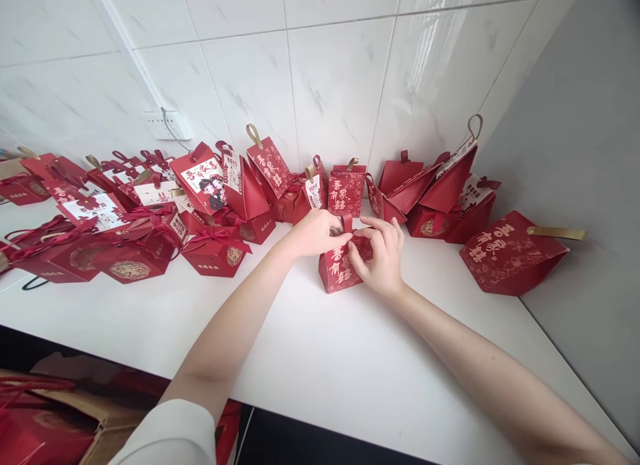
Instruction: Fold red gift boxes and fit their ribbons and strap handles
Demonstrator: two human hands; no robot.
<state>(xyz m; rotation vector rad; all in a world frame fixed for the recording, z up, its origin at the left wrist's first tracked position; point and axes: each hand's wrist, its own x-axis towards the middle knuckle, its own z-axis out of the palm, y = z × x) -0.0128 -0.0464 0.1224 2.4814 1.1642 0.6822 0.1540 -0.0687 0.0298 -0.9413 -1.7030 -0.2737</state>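
A red gift box (340, 273) with gold lettering stands upright on the white table, its red ribbon loop (347, 223) sticking up from the top. My left hand (317, 233) is closed at the box's upper left edge, thumb in front and the other fingers partly hidden behind. On the right side, my right hand (381, 253) grips the same box, its thumb against the lettered face and its index finger bent at the top edge. Just behind it stands another red gift box (347, 190) with the same gold lettering.
Several red gift boxes (135, 251) crowd the left of the white table (320, 378). More sit along the tiled wall, and a tilted one (510, 255) lies near the grey panel (590, 151). A cardboard carton (113, 428) is below the front edge.
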